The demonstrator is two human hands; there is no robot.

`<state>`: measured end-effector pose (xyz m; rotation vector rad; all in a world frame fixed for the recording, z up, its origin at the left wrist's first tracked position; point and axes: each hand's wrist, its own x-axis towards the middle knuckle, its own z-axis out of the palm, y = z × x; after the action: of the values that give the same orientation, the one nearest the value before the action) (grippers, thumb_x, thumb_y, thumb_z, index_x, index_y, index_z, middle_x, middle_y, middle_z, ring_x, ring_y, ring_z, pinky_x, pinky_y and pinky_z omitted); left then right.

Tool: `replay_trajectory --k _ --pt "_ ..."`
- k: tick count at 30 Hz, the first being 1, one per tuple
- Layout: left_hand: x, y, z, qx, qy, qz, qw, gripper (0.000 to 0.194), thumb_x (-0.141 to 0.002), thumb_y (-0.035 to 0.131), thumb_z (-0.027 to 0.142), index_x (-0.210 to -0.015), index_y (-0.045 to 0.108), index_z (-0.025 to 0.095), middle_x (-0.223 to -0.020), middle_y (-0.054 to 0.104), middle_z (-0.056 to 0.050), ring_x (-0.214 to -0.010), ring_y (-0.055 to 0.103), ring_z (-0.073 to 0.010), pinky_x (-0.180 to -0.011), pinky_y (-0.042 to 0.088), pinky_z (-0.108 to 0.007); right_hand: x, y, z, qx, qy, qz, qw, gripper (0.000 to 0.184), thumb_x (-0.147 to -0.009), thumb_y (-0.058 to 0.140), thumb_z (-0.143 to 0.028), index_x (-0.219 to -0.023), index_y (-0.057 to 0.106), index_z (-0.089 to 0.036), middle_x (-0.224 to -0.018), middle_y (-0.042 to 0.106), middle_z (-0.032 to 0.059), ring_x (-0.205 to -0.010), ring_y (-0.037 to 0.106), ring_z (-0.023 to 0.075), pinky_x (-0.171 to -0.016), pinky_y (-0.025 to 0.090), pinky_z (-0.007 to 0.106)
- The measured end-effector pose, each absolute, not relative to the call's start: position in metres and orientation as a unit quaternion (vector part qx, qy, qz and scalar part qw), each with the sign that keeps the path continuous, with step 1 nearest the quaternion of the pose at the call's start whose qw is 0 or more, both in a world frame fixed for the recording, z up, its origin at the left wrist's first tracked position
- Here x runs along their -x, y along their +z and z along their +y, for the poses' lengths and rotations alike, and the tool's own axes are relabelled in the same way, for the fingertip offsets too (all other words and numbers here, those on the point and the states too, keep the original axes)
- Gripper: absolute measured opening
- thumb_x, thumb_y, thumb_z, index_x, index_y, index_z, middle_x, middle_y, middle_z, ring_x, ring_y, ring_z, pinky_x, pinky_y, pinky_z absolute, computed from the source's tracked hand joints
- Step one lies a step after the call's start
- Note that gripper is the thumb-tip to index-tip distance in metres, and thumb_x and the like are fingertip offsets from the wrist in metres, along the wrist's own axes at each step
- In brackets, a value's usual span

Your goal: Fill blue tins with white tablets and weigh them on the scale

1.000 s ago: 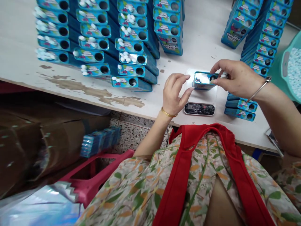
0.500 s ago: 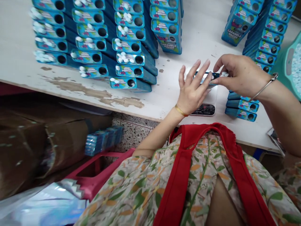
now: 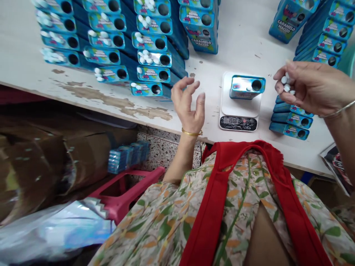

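Note:
A blue candy tin stands upright on a small white kitchen scale, whose display is lit. On the tin's lid a white candy lies beside the round dark hole. To the right of the scale, my right hand is closed around several white candies at its fingertips. My left hand holds nothing; its fingers are apart and loosely bent, left of the scale near a row of tins.
Several columns of blue tins, many topped with white candies, fill the table's left. More tins stand right of the scale and at the back right. A teal basket is at the right edge. Below are cardboard boxes and a pink stool.
My left hand has drawn back to the left from the tin, and my right hand has moved right with candies still held. Tin and scale are now uncovered. The view has shifted slightly.

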<state>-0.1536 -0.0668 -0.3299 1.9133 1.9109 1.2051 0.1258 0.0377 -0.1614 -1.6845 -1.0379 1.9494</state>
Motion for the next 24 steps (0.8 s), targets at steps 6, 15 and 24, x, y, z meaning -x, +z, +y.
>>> replay_trajectory --k 6,15,24 --pt "0.159 -0.338 -0.076 -0.639 0.44 0.63 0.031 0.034 -0.108 0.043 0.053 -0.124 0.059 0.028 -0.125 0.062 -0.004 -0.122 0.059 -0.0192 -0.105 0.051 -0.046 -0.142 -0.169 0.027 0.597 0.676 -0.383 0.202 0.026 -0.097 0.054 0.0 -0.084 0.072 -0.013 -0.069 0.066 0.0023 -0.051 0.056 0.0061 -0.046 0.037 0.021" --pt "0.146 -0.333 -0.073 -0.624 0.417 0.646 0.139 0.041 -0.104 0.042 0.058 -0.125 0.062 0.027 -0.127 0.064 -0.01 -0.127 0.059 -0.0268 -0.114 0.044 -0.05 -0.12 -0.169 0.025 0.556 0.622 -0.525 0.169 0.012 -0.097 0.067 -0.007 -0.087 0.072 -0.013 -0.055 0.056 -0.0055 -0.041 0.043 0.0025 -0.04 0.028 0.022" --pt "0.136 -0.33 -0.07 -0.648 0.396 0.642 0.103 0.041 -0.107 0.039 0.054 -0.121 0.064 0.024 -0.12 0.066 -0.01 -0.118 0.064 -0.0244 -0.106 0.051 -0.045 -0.107 -0.175 0.037 0.532 0.555 -0.627 0.122 0.008 -0.091 0.074 -0.009 -0.089 0.071 -0.016 -0.047 0.051 -0.0077 -0.042 0.041 0.0057 -0.041 0.027 0.023"
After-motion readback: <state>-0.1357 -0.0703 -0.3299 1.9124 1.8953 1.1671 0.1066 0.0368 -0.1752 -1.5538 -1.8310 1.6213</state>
